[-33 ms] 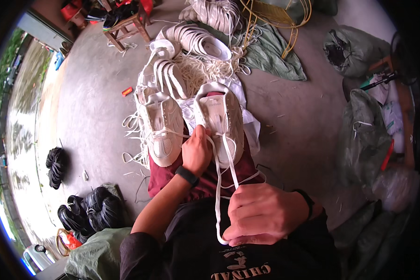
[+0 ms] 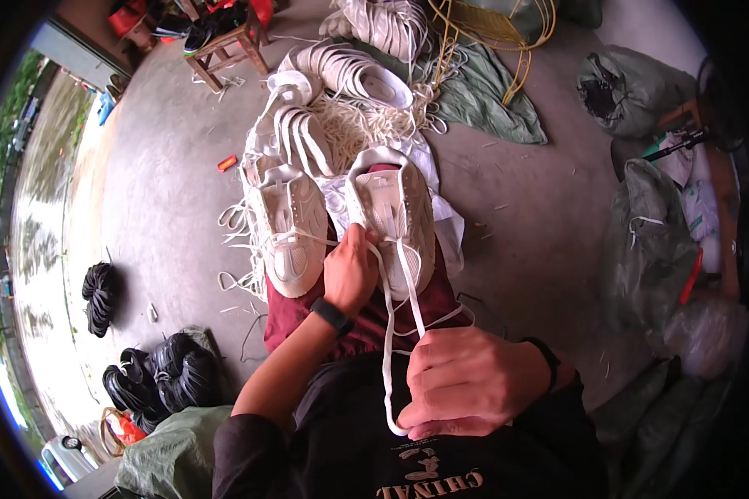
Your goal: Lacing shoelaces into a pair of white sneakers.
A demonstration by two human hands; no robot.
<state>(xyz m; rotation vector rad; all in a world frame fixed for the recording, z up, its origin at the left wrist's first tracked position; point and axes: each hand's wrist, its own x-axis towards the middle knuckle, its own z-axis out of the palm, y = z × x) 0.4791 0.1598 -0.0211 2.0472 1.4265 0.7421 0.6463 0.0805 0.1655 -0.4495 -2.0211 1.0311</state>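
Observation:
Two off-white sneakers rest side by side on my maroon-clothed lap, toes toward me. My left hand point(image 2: 351, 270) is closed at the inner side of the right sneaker point(image 2: 420, 220), its fingertips on the upper beside the lowest eyelets. From those eyelets a white shoelace point(image 2: 389, 349) runs toward me in two long strands. My right hand point(image 2: 462, 382) is closed round the lace in front of my black shirt, with a loop hanging below the fingers. The left sneaker point(image 2: 294, 262) has a lace across its lowest eyelets and lies just left of my left hand.
Beyond the sneakers lie a heap of loose white laces point(image 2: 366, 137) and stacked white shoe parts point(image 2: 349, 75). A wooden stool point(image 2: 225, 54) stands far left, a yellow metal-framed chair point(image 2: 520, 71) far right. Black bundles point(image 2: 171, 370) lie left; green sacks point(image 2: 649, 241) line the right.

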